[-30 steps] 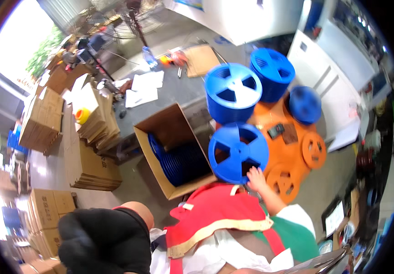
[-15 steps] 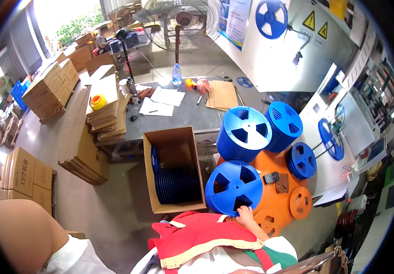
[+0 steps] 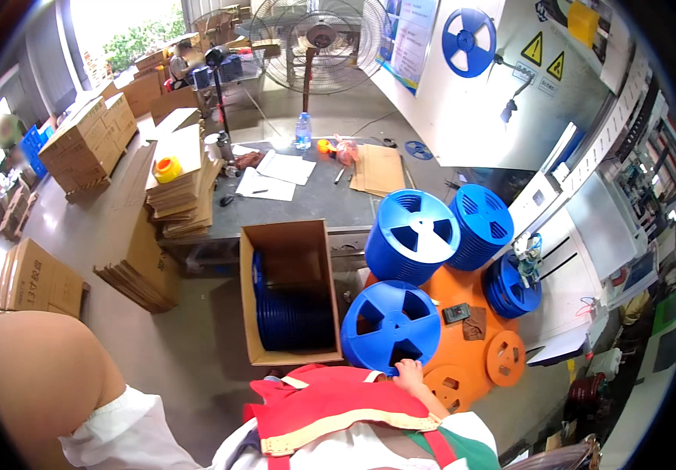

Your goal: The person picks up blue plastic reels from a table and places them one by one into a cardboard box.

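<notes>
My right hand (image 3: 410, 375) rests on the near rim of a stack of blue plastic reels (image 3: 394, 319), beside a dark cutout in the top reel. Its fingers look slightly apart; the fingertips partly dip out of sight at the rim. At the lower left my bent left arm (image 3: 32, 384) is raised close to the camera, and its hand is out of the picture. Left of the reel stack stands an open cardboard box (image 3: 255, 345) with several dark blue reels (image 3: 295, 317) standing on edge in a row inside.
Behind my right hand are more blue reel stacks (image 3: 412, 235) on an orange surface (image 3: 451, 345), with a small dark device (image 3: 456, 313). Orange reels (image 3: 505, 359) lie nearer. A machine (image 3: 569, 254) flanks the right; a grey table (image 3: 275, 210) and flattened cartons (image 3: 146, 266) lie beyond.
The view has shifted slightly. The blue reel standing upright at the machine on the right is gone from there, and the stack below it looks taller. My right hand stays on the reel rim.
</notes>
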The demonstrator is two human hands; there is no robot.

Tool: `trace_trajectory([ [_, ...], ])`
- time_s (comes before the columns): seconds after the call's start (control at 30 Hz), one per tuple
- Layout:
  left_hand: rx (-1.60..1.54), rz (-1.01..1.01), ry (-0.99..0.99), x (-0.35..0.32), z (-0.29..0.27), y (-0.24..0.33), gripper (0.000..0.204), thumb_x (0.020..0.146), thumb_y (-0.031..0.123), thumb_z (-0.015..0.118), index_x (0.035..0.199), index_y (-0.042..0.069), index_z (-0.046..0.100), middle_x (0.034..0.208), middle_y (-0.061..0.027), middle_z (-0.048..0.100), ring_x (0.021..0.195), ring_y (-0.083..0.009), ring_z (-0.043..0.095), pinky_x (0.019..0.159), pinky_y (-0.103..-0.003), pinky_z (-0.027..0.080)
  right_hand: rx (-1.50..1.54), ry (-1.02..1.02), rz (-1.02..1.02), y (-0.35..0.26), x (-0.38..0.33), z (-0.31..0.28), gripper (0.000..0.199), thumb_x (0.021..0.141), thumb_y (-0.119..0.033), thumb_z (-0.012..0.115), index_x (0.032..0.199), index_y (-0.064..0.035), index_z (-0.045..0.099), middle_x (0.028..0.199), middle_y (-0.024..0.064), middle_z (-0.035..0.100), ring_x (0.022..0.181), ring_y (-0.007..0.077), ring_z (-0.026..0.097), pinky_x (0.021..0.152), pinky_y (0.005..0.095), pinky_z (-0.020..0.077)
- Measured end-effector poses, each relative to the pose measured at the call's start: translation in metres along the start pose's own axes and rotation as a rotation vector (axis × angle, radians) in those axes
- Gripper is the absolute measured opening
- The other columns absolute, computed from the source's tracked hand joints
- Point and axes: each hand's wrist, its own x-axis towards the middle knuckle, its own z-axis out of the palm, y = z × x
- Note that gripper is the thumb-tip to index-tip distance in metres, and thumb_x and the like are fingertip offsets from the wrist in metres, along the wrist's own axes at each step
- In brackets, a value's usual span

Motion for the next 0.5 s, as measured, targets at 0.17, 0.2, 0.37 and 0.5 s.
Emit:
trace_trajectory([
  [0.17, -0.062, -0.058, -0.054, -0.007, 0.024, -0.016, 0.021, 0.088, 0.029, 0.052, 0.106, 0.018, 0.051, 0.093, 0.0071, 0.047, 0.087, -0.0116, 0.042, 0.090, -0.035, 0.028, 0.030, 0.106, 0.037, 0.012, -0.006, 0.015, 0.041, 0.064, -0.024, 0.062, 0.103, -0.0112, 0.060, 0.112, 0.0087, 0.054, 0.113, 0.0238, 0.044, 0.093, 0.0415, 0.0315],
  [0.2, -0.074, -0.072, -0.078, -0.006, 0.029, -0.021, 0.022, 0.088, 0.029, 0.052, 0.107, 0.018, 0.051, 0.093, 0.0069, 0.048, 0.088, -0.0117, 0.042, 0.090, -0.035, 0.028, 0.026, 0.111, 0.014, 0.008, -0.004, 0.010, 0.040, 0.065, -0.022, 0.061, 0.104, -0.0105, 0.058, 0.113, 0.0089, 0.052, 0.113, 0.0243, 0.043, 0.093, 0.0421, 0.0307],
  [0.37, -0.168, -0.074, -0.200, -0.004, 0.054, -0.040, 0.024, 0.088, 0.030, 0.051, 0.108, 0.017, 0.051, 0.096, 0.0057, 0.048, 0.090, -0.0125, 0.042, 0.092, -0.035, 0.028, 0.097, 0.060, 0.024, -0.004, 0.000, -0.019, 0.036, 0.068, -0.016, 0.060, 0.103, -0.0101, 0.058, 0.110, 0.0076, 0.053, 0.112, 0.0238, 0.044, 0.093, 0.0395, 0.0309],
  [0.5, -0.311, -0.039, -0.248, -0.012, 0.097, -0.046, 0.025, 0.089, 0.030, 0.051, 0.110, 0.016, 0.051, 0.097, 0.0047, 0.049, 0.092, -0.0132, 0.042, 0.093, -0.035, 0.027, 0.072, 0.193, 0.032, -0.006, -0.018, -0.003, 0.030, 0.066, -0.012, 0.055, 0.096, -0.0070, 0.059, 0.096, 0.0077, 0.057, 0.104, 0.0250, 0.048, 0.090, 0.0402, 0.0344],
])
